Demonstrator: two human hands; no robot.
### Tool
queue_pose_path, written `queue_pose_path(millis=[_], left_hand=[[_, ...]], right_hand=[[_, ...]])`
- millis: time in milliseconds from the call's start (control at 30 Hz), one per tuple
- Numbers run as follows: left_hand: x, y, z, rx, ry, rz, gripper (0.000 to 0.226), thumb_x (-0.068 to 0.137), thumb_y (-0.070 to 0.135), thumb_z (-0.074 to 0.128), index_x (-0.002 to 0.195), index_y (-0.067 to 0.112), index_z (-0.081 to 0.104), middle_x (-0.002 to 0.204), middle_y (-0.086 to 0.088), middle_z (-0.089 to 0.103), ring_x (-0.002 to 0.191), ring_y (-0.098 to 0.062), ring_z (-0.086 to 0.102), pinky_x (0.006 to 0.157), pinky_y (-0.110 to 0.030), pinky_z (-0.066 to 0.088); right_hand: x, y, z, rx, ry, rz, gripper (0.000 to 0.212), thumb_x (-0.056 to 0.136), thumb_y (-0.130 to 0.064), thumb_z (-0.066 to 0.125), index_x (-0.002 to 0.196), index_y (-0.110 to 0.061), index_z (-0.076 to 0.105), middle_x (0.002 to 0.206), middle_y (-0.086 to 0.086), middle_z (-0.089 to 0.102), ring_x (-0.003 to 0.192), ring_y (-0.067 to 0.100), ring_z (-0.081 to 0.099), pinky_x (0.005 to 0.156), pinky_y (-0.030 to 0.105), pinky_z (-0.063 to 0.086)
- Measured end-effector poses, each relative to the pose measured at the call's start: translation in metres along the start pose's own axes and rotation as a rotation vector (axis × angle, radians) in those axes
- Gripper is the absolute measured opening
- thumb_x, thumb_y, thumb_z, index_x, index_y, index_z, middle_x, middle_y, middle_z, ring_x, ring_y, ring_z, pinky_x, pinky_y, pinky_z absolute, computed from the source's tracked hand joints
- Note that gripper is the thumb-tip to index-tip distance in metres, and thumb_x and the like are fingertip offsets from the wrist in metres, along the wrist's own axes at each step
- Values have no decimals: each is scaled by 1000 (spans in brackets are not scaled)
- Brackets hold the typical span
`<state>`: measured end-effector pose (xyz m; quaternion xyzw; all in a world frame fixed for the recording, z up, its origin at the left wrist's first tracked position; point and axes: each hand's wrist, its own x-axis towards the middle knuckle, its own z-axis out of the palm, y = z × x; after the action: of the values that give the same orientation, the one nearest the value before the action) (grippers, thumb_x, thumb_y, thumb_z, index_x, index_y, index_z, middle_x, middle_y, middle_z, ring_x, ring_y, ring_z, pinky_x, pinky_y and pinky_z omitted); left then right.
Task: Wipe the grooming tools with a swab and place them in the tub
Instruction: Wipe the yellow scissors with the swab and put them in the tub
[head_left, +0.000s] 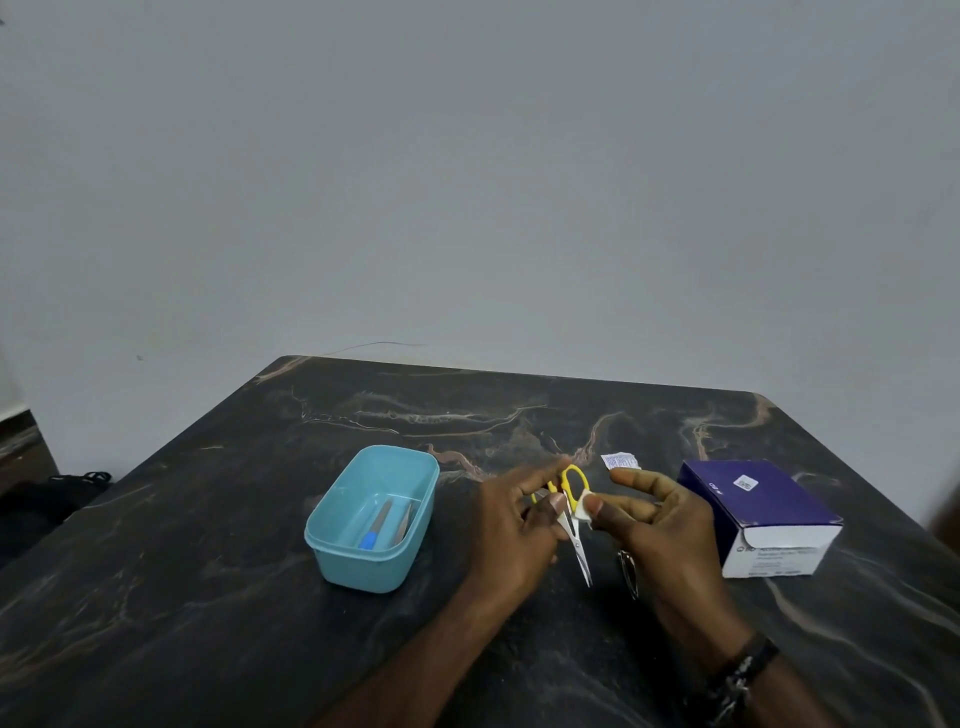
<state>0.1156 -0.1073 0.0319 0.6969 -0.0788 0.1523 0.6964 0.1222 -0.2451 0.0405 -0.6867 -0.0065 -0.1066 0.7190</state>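
Head view puts me over a dark marbled counter (218, 519) with both hands raised just above it, mid-wipe. My left hand (511, 530) holds the yellow-handled scissors (574, 525), thumb and fingers clenched around the handle end, blades pointing down toward me and clear of the counter. My right hand (657, 525) pinches a small white swab (583, 506) between thumb and a finger and presses it against the scissors just below the loops, while its index finger sticks out straight and free. So both grips are occupied: left grasping the tool, right grasping the swab.

I judge the step as the wiping of the scissors, partway through the task, since the blue tub (332, 535) to the left already holds two tools, one with a blue tip (370, 538) and a second, plainer one beside it. A metal tool that looks like a nail clipper (627, 571) lies on the counter under my right hand, apparently not yet cleaned.

Next, I expect to draw the swab down along the blades toward the tips, keeping the pinch off the cutting edge, then carry the scissors left and lower them into the tub.

A purple and white box (763, 512) sits at the right, and a torn printed wrapper (619, 460) lies beyond the hands.
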Motion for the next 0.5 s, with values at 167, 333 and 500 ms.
queue_pose_path(millis=[167,333,500], left_hand=[[0,-7,4,58,-64,7,31,90,-1,59,113,16,71,96,-5,75,72,-10,68,54,-8,46],[4,-11,1,83,-29,15,33,89,0,60,112,21,71,93,-2,76,71,-7,66,61,-15,49],[4,-8,0,103,-42,8,32,90,3,60,112,23,71,90,4,74,69,-3,65,61,-15,49]], right_hand=[[4,-3,-7,26,64,-28,39,76,4,75,111,-4,60,76,6,77,68,18,74,61,24,59],[3,-1,-5,-23,-19,-11,40,76,0,76,112,-4,59,77,7,77,73,19,75,67,26,55],[2,-1,-4,-52,-4,-32,40,76,0,77,111,-6,59,76,5,77,73,16,75,68,24,54]])
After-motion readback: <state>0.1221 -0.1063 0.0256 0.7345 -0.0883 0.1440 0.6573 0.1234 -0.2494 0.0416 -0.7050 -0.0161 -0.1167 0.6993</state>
